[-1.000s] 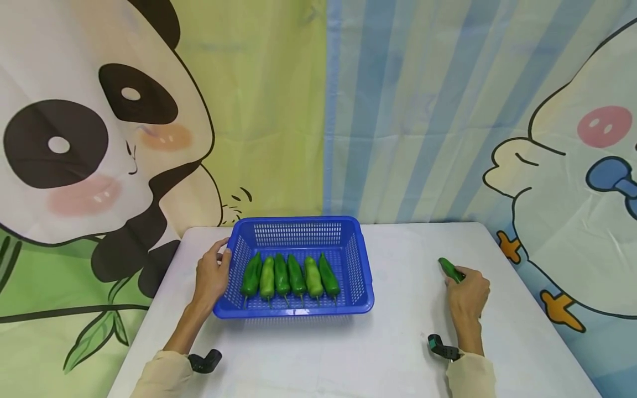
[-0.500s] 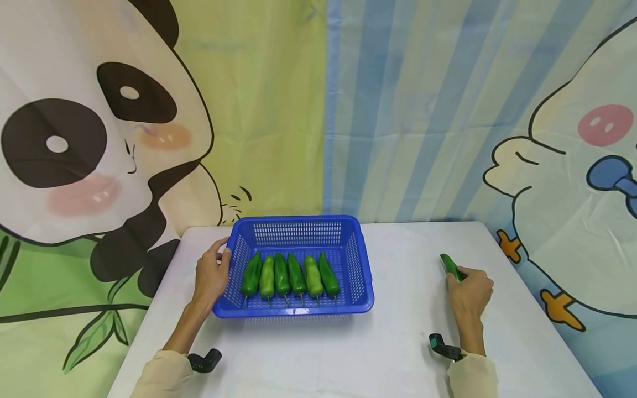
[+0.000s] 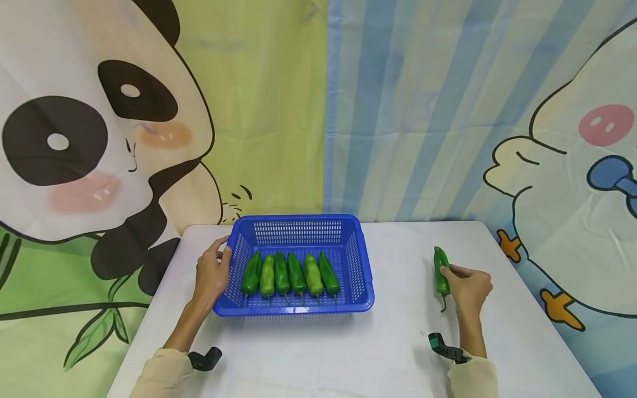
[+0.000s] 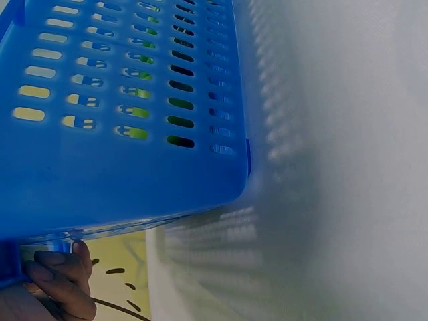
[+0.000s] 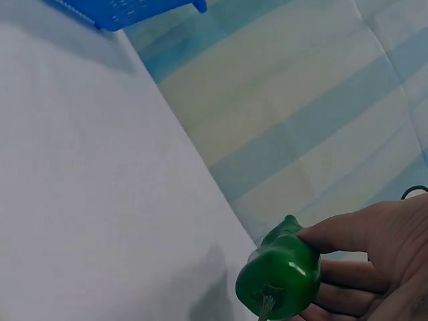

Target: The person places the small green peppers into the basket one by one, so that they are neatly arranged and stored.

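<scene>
On the left side of the table a blue plastic basket [image 3: 293, 310] holds several green peppers [image 3: 282, 273] lying side by side, stems towards me. My left hand [image 3: 213, 272] grips the basket's left rim; the left wrist view shows its curled fingers [image 4: 63, 277] at the rim beside the slotted wall. Over on the right, my right hand [image 3: 470, 287] pinches a single green pepper [image 3: 440, 271] between thumb and fingers, its tip pointing away and its stem towards me. From the right wrist, that pepper's stem end faces the camera and the fingers wrap its far side.
A white table [image 3: 393, 354] lies under everything. Behind it hang printed curtains, with a panda [image 3: 134, 215] on the left and a white cartoon animal [image 3: 562, 232] on the right. A black wrist camera [image 3: 205, 359] sits by each sleeve.
The pepper in my right hand has shifted slightly left and away and turned more upright in view, so its stem now shows. My left hand and the basket have stayed still.
</scene>
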Motion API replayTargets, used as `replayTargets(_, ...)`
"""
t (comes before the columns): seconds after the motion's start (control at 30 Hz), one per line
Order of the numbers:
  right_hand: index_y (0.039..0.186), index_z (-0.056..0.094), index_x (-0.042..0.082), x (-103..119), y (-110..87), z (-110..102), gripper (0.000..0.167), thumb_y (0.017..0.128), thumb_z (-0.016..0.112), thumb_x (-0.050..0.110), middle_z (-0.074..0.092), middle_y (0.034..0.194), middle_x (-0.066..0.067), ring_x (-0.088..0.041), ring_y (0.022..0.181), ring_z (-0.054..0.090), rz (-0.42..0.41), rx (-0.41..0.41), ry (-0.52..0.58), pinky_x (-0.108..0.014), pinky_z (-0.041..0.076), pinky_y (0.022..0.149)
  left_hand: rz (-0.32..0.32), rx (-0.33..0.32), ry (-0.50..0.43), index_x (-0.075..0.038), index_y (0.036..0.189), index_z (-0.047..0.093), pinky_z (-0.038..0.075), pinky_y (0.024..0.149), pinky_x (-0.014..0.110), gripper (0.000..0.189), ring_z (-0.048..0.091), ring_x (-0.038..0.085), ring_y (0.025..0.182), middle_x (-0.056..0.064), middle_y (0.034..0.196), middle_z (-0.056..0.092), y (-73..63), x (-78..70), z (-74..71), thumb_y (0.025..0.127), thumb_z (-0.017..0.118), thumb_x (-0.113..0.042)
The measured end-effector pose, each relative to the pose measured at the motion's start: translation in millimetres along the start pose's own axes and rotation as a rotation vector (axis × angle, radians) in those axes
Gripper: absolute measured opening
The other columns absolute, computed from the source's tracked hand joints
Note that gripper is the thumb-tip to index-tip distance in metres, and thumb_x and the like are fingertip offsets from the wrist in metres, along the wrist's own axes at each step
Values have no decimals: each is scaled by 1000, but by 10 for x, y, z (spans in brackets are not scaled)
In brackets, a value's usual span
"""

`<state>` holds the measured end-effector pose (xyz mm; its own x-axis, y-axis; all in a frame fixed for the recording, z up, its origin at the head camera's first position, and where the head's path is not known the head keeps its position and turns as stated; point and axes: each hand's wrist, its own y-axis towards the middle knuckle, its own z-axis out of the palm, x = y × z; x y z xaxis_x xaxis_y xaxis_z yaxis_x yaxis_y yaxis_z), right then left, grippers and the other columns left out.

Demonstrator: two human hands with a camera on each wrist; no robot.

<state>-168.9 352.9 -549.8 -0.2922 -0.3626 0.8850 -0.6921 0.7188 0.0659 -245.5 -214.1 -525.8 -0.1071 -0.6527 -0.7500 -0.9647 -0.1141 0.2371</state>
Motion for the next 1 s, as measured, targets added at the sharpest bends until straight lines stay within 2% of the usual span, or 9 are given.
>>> replayTargets(0.1,130,75,-8,81,-41,-2,44,98,81,22,69,139,-34,-41,123,70,83,54,78,-3,48,62,5,-4,0,0,156,55,51,66,28,46,74,32,78,29,99,77,1,0,3,116,47,-20)
replayTargets(0.2,133,73,-9,140,-79,4,49,98,81,24,64,145,-33,-22,106,72,131,97,127,-5,50,63,1,-5,0,0,156,55,51,66,28,46,74,32,78,29,99,77,2,-5,3,116,47,-20)
replayTargets(0.3,135,70,-11,183,-111,15,50,99,80,23,61,148,-31,-1,84,67,162,126,167,-7,53,65,-2,-1,1,0,157,55,51,66,29,47,73,32,78,29,100,77,5,-10,2,116,47,-21)
replayTargets(0.37,136,70,-11,208,-128,20,50,100,79,22,60,149,-30,5,77,62,169,138,183,-7,54,66,-2,0,0,-1,157,55,51,66,29,47,73,32,78,29,100,77,6,-12,1,116,46,-21)
replayTargets(0.6,137,70,-9,277,-172,37,48,102,77,23,63,147,-29,0,84,63,166,158,164,-8,54,67,-3,2,-5,1,157,54,51,67,28,47,74,34,82,30,102,77,-19,-3,1,116,46,-20)
replayTargets(0.83,132,72,-10,320,-199,43,48,100,79,24,71,136,-33,5,75,65,141,158,148,-12,57,66,-18,20,-3,1,159,52,51,66,26,47,73,34,83,31,106,77,-35,-5,6,117,46,-20)
replayTargets(1.0,131,73,-10,369,-226,46,46,100,79,23,74,130,-30,5,73,66,135,161,166,-14,58,67,-16,12,-2,1,159,52,52,67,27,47,74,34,83,32,106,77,-23,-19,-4,117,46,-20)
